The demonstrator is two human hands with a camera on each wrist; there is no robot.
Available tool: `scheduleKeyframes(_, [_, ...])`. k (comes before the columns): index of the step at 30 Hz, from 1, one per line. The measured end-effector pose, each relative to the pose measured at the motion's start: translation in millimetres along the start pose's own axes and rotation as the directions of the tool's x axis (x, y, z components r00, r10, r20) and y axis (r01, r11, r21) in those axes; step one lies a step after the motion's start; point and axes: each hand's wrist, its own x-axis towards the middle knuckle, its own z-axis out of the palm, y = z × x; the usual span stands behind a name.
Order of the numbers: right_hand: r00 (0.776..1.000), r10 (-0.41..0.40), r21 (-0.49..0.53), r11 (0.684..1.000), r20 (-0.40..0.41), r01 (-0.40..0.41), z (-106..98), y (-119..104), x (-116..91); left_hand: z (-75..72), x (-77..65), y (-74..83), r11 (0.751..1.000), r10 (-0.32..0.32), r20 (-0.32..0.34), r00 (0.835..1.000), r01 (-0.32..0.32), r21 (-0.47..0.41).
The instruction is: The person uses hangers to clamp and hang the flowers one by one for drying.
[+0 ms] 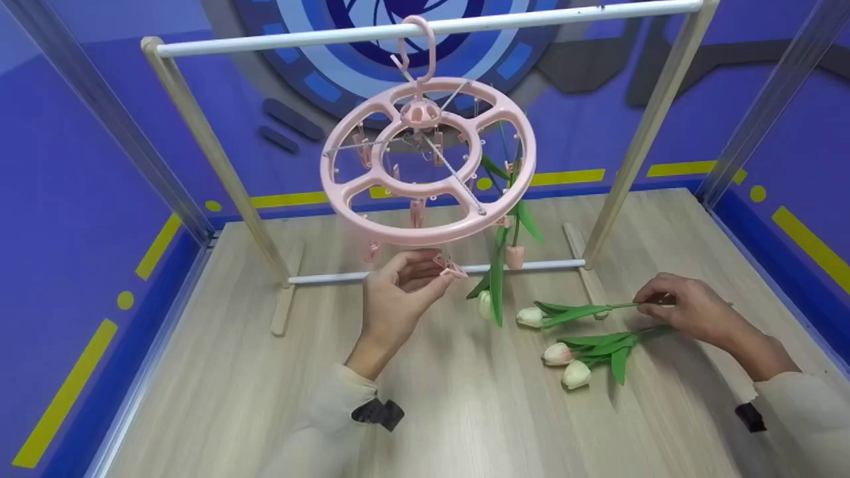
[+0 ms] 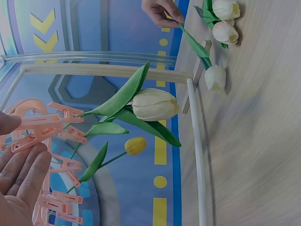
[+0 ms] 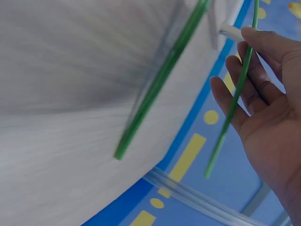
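My left hand (image 1: 396, 302) holds a pink clothespin (image 1: 450, 267) below the front rim of a round pink clip hanger (image 1: 425, 236). In the left wrist view, the thumb is on one side of that clothespin (image 2: 40, 128) and the fingers are on the other. At the right, my right hand (image 1: 690, 311) pinches the green stem (image 3: 242, 77) of a white tulip (image 1: 530, 317), whose bloom points left toward the hanger. Under it, a pinkish tulip (image 1: 557, 354) and a white one (image 1: 576, 375) lie on the wooden table (image 1: 458, 411).
The hanger hooks over the white top bar (image 1: 285, 41) of a wooden-legged rack. From its right side a white tulip (image 2: 155, 104) and a yellow tulip (image 2: 136, 146) hang upside down in clips. The rack's lower white bar (image 1: 332, 277) runs behind my left hand.
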Motion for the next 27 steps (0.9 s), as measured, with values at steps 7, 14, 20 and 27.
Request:
scheduleKeyframes(7, [0.997,-0.074,0.026,0.997,0.004,0.073,-5,-23,10,-0.5,0.3,1.4,1.0,0.007,-0.004,1.0,-0.007,0.02])
scheduleKeyframes(14, [0.989,-0.15,0.029,0.988,0.003,0.149,-8,-48,17,0.0,1.0,2.4,1.0,-0.002,-0.003,1.0,0.002,0.014])
scheduleKeyframes(20, [0.979,-0.204,0.045,0.978,0.011,0.203,-8,-73,26,0.5,1.1,3.7,1.0,0.007,0.007,1.0,-0.007,-0.001])
scheduleKeyframes(27, [0.944,-0.331,0.068,0.942,0.013,0.329,-10,-101,39,1.4,1.0,4.2,1.0,0.03,0.005,1.0,-0.03,-0.001])
